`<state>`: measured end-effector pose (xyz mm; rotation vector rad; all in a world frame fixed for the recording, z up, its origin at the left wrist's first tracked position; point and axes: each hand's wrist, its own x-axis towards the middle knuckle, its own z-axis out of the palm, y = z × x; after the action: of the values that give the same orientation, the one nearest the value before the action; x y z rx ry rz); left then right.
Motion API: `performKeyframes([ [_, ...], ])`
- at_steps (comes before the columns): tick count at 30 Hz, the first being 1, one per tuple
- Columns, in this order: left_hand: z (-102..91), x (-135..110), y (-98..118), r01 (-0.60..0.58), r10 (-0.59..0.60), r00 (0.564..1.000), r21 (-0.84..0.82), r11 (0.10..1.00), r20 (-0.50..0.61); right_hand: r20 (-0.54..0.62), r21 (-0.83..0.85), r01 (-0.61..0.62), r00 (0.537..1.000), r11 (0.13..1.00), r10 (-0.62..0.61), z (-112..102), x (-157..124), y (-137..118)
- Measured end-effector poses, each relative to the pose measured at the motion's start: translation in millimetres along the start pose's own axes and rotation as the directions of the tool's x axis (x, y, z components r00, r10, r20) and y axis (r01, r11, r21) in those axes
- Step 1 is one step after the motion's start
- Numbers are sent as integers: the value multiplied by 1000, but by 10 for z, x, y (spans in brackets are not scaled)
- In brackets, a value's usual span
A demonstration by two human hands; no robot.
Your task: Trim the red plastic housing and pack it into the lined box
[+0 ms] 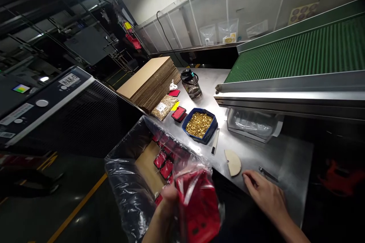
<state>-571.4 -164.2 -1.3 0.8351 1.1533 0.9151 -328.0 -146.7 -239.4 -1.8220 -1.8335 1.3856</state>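
In the foreground, my left hand (167, 207) grips a red plastic part in a clear bag (199, 205), its thumb pressed on the near side. The bag hangs beside a carton lined with clear plastic (125, 186), where several bagged red parts (166, 169) lie. My right hand (265, 195) rests at the metal table's near edge, fingers loosely bent and apart, with nothing seen in it. Close to its fingertips lies a beige half-round disc (233, 163). A small dark metal tool (268, 174) is just behind that hand.
A blue tray of gold-coloured small parts (199, 124) stands on the metal table (251, 155), near a light-handled cutter (215, 142). Beyond are red parts (179, 114), a water bottle (191, 83) and stacked cardboard (151, 81). A green conveyor (302, 49) slopes above the right side.
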Motion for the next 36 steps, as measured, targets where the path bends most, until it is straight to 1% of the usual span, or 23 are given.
performKeyframes([
  [1, 27, 9, 91, -13, 23, 998, 189, 982, -54, -8, -3, 8, 1000, 1000, -8, 4, 1, 1],
  [2, 61, 24, 168, -16, 47, 996, 347, 938, -81, -16, -6, 15, 1000, 1000, -15, 7, 2, 2],
  [3, 98, 42, 225, -10, 62, 994, 484, 875, -91, -23, -9, 21, 1000, 1000, -21, 10, 2, 4],
  [4, 135, 60, 264, 2, 81, 991, 616, 787, -106, -28, -15, 25, 999, 1000, -25, 11, 2, 6],
  [5, 167, 78, 285, 15, 96, 989, 716, 697, -115, -32, -20, 28, 999, 999, -29, 11, 2, 9],
  [6, 192, 92, 292, 29, 101, 988, 774, 632, -119, -32, -26, 29, 999, 999, -30, 12, 1, 12],
  [7, 208, 103, 289, 44, 96, 987, 794, 606, -128, -33, -30, 29, 999, 999, -30, 12, 1, 16],
  [9, 210, 116, 263, 99, 52, 985, 782, 615, -165, -33, -33, 30, 999, 999, -32, 12, 2, 22],
  [11, 180, 120, 222, 151, -6, 980, 728, 669, -197, -35, -35, 29, 999, 999, -30, 13, 4, 28],
  [13, 130, 121, 168, 166, -35, 979, 682, 712, -202, -37, -36, 26, 999, 999, -27, 12, 5, 31],
  [15, 69, 121, 98, 174, -36, 976, 674, 718, -214, -37, -31, 20, 999, 999, -21, 7, 3, 33],
  [17, 4, 124, 23, 215, -55, 966, 665, 715, -253, -31, -25, 13, 999, 1000, -14, -3, -5, 32],
  [21, -89, 137, -89, 280, -109, 945, 586, 760, -309, -11, -18, -3, 1000, 1000, 3, -26, -30, 15],
  [24, -86, 144, -106, 314, -134, 929, 543, 779, -345, -13, -16, -12, 1000, 1000, 12, -36, -38, -6],
  [26, -84, 141, -84, 347, -151, 910, 510, 787, -386, -15, -9, -20, 1000, 1000, 20, -41, -37, -17],
  [28, -153, 124, -27, 367, -153, 896, 502, 783, -417, -9, -5, -33, 999, 999, 33, -45, -34, -21],
  [30, -359, 86, 76, 356, -82, 886, 555, 752, -457, 1, -3, -47, 999, 999, 47, -48, -33, -17],
  [31, -524, 57, 140, 354, -16, 871, 605, 713, -491, 3, -6, -49, 999, 999, 49, -48, -33, -13],
  [32, -728, 20, 205, 367, 76, 834, 652, 664, -547, 3, -11, -47, 999, 999, 47, -47, -33, -9],
  [33, -965, -24, 260, 424, 171, 766, 686, 592, -620, 2, -14, -40, 999, 999, 40, -45, -34, -6],
  [34, -1225, -75, 297, 510, 241, 702, 709, 487, -670, -2, -19, -31, 1000, 999, 31, -44, -34, -4],
  [35, -1496, -131, 303, 599, 274, 659, 709, 371, -701, -5, -25, -21, 1000, 999, 20, -42, -34, -3],
  [36, -1765, -189, 272, 690, 260, 646, 695, 204, -718, -9, -29, -12, 1000, 1000, 11, -41, -33, -4],
])
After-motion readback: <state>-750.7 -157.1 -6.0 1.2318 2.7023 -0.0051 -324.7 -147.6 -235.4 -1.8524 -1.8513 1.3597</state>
